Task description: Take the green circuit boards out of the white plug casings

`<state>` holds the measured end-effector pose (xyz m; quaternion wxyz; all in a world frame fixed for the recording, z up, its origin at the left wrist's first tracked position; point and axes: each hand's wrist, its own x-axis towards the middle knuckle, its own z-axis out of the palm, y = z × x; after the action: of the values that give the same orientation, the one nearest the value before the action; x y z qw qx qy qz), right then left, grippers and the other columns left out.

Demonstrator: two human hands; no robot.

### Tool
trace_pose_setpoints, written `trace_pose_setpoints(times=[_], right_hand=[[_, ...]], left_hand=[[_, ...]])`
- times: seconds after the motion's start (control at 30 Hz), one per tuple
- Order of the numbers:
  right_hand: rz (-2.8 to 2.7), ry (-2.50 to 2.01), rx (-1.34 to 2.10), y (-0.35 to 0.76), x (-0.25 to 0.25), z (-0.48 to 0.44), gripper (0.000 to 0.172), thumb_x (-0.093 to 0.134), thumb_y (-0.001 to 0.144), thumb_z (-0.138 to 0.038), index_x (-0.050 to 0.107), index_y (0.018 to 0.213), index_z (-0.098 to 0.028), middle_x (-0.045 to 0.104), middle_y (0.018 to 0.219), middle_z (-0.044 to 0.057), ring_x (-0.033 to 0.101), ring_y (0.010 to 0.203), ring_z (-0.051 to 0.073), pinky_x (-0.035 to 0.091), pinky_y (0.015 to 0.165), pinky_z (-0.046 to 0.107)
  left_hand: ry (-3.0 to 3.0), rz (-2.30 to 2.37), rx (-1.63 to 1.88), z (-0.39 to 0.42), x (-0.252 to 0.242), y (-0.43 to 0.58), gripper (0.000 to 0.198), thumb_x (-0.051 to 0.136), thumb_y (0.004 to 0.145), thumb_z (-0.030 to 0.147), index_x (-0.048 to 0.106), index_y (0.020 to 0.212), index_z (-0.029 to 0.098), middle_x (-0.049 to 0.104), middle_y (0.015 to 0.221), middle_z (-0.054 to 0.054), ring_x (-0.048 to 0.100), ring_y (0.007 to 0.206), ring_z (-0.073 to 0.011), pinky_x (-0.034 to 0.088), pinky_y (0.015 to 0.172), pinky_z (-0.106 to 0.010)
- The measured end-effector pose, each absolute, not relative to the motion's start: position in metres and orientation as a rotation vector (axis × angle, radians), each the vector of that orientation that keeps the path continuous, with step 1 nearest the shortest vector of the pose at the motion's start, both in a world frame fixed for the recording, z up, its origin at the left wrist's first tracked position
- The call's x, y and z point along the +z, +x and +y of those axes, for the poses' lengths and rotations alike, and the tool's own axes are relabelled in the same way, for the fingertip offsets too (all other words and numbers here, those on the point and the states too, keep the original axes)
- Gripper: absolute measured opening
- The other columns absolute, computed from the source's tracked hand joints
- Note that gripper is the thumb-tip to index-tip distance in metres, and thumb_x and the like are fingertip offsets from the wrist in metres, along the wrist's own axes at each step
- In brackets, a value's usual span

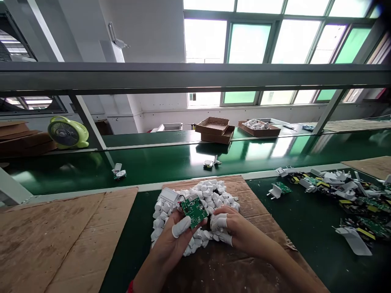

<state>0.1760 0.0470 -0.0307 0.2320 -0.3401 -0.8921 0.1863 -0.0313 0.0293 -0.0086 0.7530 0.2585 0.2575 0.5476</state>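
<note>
My left hand [175, 238], with a white finger cot on its thumb, grips a green circuit board [194, 210]. A white plastic part [170, 195] and thin wires appear at the board's left end. Beneath it, a heap of small white plastic pieces [210, 193] covers the cardboard sheet [236, 195]. My right hand [227, 228], also wearing white finger cots, is at the heap's right side, close to the board. Its fingers are curled together; whatever lies between the fingertips is hidden.
Circuit boards with white parts [351, 195] pile up at right, and one board [281, 189] lies apart. Small assemblies [119, 171] rest on the green belt [152, 162]. Behind are cardboard trays [214, 126] and a green fan [65, 132]. A metal beam [195, 75] crosses above.
</note>
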Motion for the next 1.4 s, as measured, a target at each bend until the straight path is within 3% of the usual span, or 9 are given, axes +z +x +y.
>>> trace_pose_setpoints(times=[0.23,0.43,0.53,0.63,0.73,0.87,1.03,1.27,1.4], right_hand=[[-2.416,-0.962,0.456,0.171,-0.032,0.047,0.03,0.041,0.076,-0.003,0.061,0.092,-0.018,0.06,0.088,0.008,0.049,0.09,0.024,0.041,0.085,0.041],[-2.178,-0.979,0.339,0.165,-0.053,0.049,0.035,0.038,0.078,-0.006,0.056,0.107,-0.018,0.06,0.094,0.011,0.048,0.091,0.027,0.042,0.078,0.042],[-2.166,-0.94,0.245,0.159,-0.057,0.044,0.027,0.037,0.08,-0.01,0.06,0.093,-0.016,0.06,0.087,0.013,0.049,0.085,0.028,0.042,0.073,0.042],[-2.012,-0.988,0.557,0.154,-0.054,0.04,0.024,0.042,0.08,-0.016,0.062,0.092,-0.016,0.06,0.082,0.01,0.052,0.078,0.024,0.044,0.071,0.037],[-1.611,-1.083,1.108,0.153,-0.048,0.041,0.028,0.052,0.081,-0.03,0.06,0.103,-0.016,0.058,0.067,0.002,0.05,0.06,0.016,0.041,0.057,0.027],[-1.108,-0.983,1.546,0.155,-0.043,0.047,0.039,0.073,0.064,-0.039,0.062,0.091,-0.013,0.054,0.059,-0.002,0.042,0.048,0.007,0.032,0.047,0.018],[-0.774,-0.811,1.714,0.156,-0.034,0.046,0.039,0.084,0.052,-0.033,0.066,0.081,-0.014,0.057,0.063,-0.002,0.041,0.046,0.004,0.035,0.047,0.015],[-0.555,-0.684,1.72,0.158,-0.019,0.038,0.051,0.089,0.048,-0.027,0.068,0.094,-0.018,0.063,0.075,-0.002,0.046,0.053,0.005,0.041,0.049,0.014],[-0.507,-0.578,1.764,0.157,-0.022,0.037,0.056,0.088,0.051,-0.025,0.066,0.102,-0.022,0.063,0.076,-0.002,0.051,0.06,0.007,0.046,0.06,0.017]], left_hand=[[0.724,0.598,1.102,0.025,0.0,-0.025,0.073,0.087,0.053,0.031,0.059,0.12,0.022,0.068,0.102,-0.006,0.059,0.103,-0.0276,0.044,0.099,-0.038],[0.805,0.592,1.043,0.022,0.0,-0.021,0.056,0.084,0.057,0.034,0.067,0.107,0.018,0.065,0.11,-0.008,0.049,0.116,-0.0322,0.037,0.104,-0.042],[0.826,0.591,1.005,0.021,-0.008,-0.017,0.046,0.083,0.058,0.035,0.071,0.098,0.016,0.066,0.107,-0.01,0.05,0.115,-0.0322,0.036,0.105,-0.041],[0.803,0.603,1.037,0.019,-0.014,-0.011,0.041,0.082,0.061,0.031,0.071,0.098,0.017,0.066,0.108,-0.009,0.051,0.115,-0.0302,0.037,0.103,-0.039],[0.788,0.608,1.05,0.018,-0.017,-0.005,0.034,0.079,0.066,0.029,0.071,0.097,0.018,0.065,0.112,-0.008,0.05,0.116,-0.0281,0.038,0.102,-0.037],[0.84,0.642,1.012,0.017,-0.016,0.0,0.033,0.082,0.062,0.028,0.072,0.093,0.018,0.062,0.117,-0.007,0.047,0.119,-0.0288,0.037,0.103,-0.036],[0.852,0.669,1.048,0.017,-0.014,0.0,0.041,0.079,0.065,0.033,0.069,0.102,0.019,0.062,0.119,-0.005,0.046,0.121,-0.0263,0.036,0.106,-0.034],[0.871,0.703,1.036,0.016,-0.009,-0.004,0.062,0.081,0.063,0.035,0.059,0.119,0.021,0.061,0.12,-0.007,0.043,0.124,-0.027,0.034,0.107,-0.037],[0.89,0.78,1.017,0.016,-0.008,-0.006,0.063,0.08,0.062,0.039,0.06,0.118,0.021,0.061,0.119,-0.008,0.043,0.124,-0.03,0.032,0.107,-0.041]])
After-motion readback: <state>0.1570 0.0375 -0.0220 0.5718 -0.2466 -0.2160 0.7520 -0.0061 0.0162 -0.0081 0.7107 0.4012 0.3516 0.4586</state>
